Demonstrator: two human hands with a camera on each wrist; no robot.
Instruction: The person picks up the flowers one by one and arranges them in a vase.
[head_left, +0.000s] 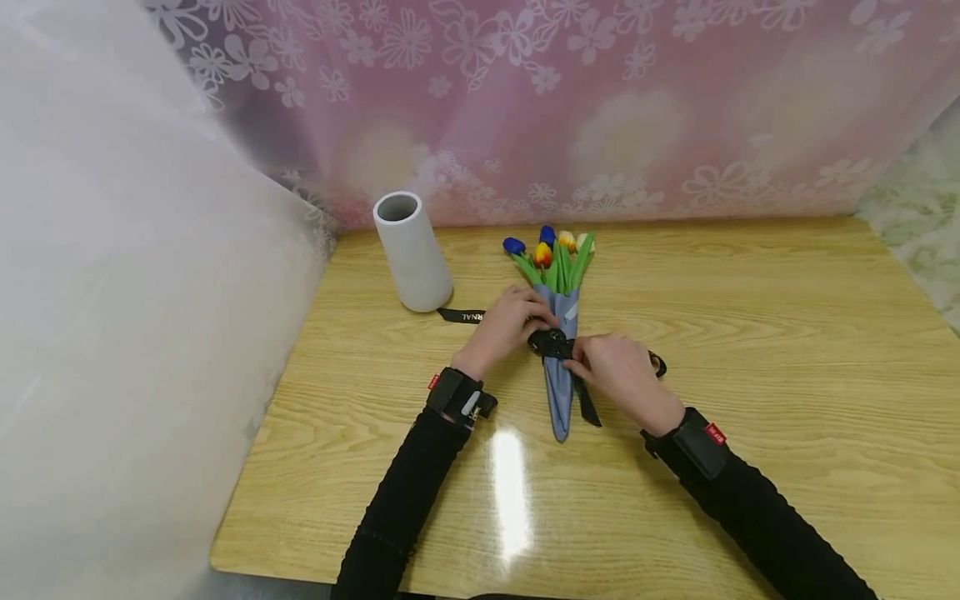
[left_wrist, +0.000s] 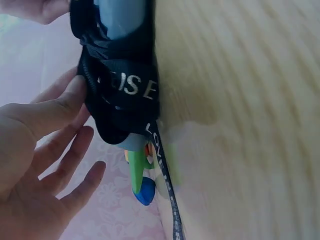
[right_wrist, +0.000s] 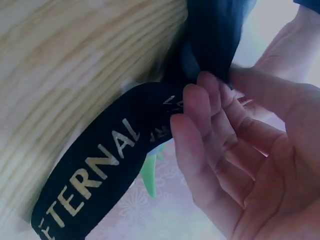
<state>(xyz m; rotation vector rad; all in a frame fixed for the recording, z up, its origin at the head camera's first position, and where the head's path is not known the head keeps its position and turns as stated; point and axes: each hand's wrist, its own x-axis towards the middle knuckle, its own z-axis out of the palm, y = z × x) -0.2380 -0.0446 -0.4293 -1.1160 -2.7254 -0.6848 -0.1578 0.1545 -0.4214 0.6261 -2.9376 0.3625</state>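
Observation:
A small bouquet of artificial tulips (head_left: 543,255), blue, orange-red and pale, lies on the table in a grey-blue wrapper (head_left: 559,400). Around the wrapper's middle a black ribbon (head_left: 553,343) with pale lettering is gathered in loops. From the left side my left hand (head_left: 507,327) pinches the ribbon's edge between thumb and index finger; its other fingers spread loosely in the left wrist view. On the other side my right hand (head_left: 618,373) holds the ribbon with thumb and curled fingertips. One lettered ribbon length (right_wrist: 95,175) loops away below the right fingers (right_wrist: 192,145).
A tall white vase (head_left: 416,258) stands upright at the back left. One ribbon end (head_left: 461,316) lies beside its base. The wooden table (head_left: 787,333) meets a pink flowered curtain (head_left: 525,108) at the back, with white sheeting (head_left: 135,292) on the left.

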